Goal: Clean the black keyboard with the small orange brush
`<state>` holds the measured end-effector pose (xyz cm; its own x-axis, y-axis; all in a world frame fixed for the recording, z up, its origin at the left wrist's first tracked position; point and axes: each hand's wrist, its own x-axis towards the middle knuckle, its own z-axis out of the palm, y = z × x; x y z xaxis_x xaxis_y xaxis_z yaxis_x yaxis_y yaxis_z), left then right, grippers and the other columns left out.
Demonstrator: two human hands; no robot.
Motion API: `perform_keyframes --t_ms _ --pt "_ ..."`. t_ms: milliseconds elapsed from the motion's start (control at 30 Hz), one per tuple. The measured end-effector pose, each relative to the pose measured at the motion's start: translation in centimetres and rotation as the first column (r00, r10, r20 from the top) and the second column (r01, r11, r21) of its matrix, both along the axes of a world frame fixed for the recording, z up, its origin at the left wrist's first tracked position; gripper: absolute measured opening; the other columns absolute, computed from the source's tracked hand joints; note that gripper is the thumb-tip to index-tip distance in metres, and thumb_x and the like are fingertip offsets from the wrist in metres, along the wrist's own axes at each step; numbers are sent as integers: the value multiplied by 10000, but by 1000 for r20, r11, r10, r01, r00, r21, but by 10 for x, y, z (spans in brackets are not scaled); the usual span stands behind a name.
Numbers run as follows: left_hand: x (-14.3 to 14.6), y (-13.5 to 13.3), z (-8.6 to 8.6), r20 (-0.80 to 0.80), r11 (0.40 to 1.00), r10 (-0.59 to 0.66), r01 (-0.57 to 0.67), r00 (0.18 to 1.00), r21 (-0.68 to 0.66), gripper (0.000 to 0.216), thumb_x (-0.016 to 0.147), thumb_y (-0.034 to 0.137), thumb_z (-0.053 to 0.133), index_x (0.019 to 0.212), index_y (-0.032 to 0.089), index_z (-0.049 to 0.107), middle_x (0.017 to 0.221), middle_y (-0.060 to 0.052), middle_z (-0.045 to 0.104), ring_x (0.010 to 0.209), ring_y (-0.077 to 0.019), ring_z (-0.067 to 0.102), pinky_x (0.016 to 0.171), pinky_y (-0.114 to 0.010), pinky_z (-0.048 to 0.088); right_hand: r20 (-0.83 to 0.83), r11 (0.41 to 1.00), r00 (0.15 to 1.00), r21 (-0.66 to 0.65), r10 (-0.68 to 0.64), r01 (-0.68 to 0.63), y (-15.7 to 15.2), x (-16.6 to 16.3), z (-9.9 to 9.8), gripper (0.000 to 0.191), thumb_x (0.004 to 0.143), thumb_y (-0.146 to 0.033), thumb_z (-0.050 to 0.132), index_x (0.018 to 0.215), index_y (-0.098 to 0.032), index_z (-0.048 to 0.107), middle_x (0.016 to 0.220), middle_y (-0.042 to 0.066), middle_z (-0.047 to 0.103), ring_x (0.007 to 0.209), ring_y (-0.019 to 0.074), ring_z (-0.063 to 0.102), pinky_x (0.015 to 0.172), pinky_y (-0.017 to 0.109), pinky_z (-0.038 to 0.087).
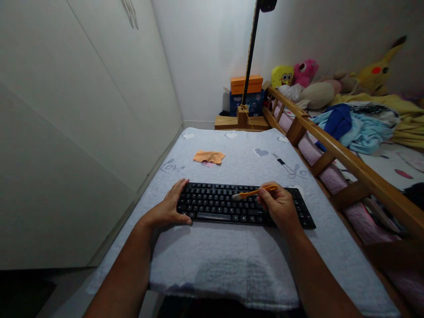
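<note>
A black keyboard (215, 204) lies flat across the cloth-covered table. My left hand (172, 204) grips its left end, thumb at the near edge and fingers at the far corner. Between the fingertips of my right hand (280, 205) is a small orange-handled brush (253, 193). The brush points left, its pale bristles over the keys near the keyboard's middle; whether they touch the keys I cannot tell. My right hand is above the keyboard's right part and hides some keys there.
Beyond the keyboard lie an orange cloth (209, 157) and, to the right, a thin metal tool with a black band (281, 161). A wooden bed rail (331, 141) runs along the right, a white cabinet (82, 132) along the left. A black pole (251, 53) stands behind.
</note>
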<state>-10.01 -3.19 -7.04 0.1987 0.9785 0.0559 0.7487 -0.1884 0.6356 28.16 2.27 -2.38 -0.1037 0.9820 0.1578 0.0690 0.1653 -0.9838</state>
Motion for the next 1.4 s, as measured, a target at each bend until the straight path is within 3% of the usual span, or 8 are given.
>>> perform_keyframes --t_ms 233,467,867,1167,1400 --pt "-1 -1 -3 -19 999 -26 25 999 -46 1375 612 508 937 1700 297 123 1766 -194 101 1618 -430 104 1281 -620 197 111 991 987 48 116 -122 0 -3 -4 300 908 -491 681 835 -200 669 653 -5 615 565 137 528 537 260 407" --pt "-1 -2 -2 -15 997 -45 44 999 -62 1323 655 491 910 1698 317 115 1769 -165 76 1617 -444 84 1282 -638 178 293 996 956 76 17 -41 4 18 7 209 854 -408 649 781 -212 649 656 -13 591 594 146 537 579 270 404" --pt "0 -1 -3 45 998 -61 62 997 -16 1271 666 472 895 1685 334 149 1739 -146 135 1611 -428 133 1285 -628 187 316 960 907 124 -278 251 14 54 13 152 730 -366 666 700 -228 609 605 -25 558 559 150 502 539 279 370" --pt "-5 -1 -8 15 997 -50 51 999 -64 1315 661 570 897 1692 321 119 1763 -173 50 1618 -448 57 1278 -651 166 258 995 962 58 -88 76 8 31 16 209 744 -408 635 715 -207 683 652 8 622 609 165 555 588 290 411" --pt "-4 -1 -8 5 996 -51 52 999 -71 1319 667 542 901 1691 328 97 1760 -164 44 1622 -433 46 1283 -642 156 258 997 966 -71 -22 42 11 45 12 209 787 -420 636 780 -213 661 577 -12 617 528 155 552 535 278 421"
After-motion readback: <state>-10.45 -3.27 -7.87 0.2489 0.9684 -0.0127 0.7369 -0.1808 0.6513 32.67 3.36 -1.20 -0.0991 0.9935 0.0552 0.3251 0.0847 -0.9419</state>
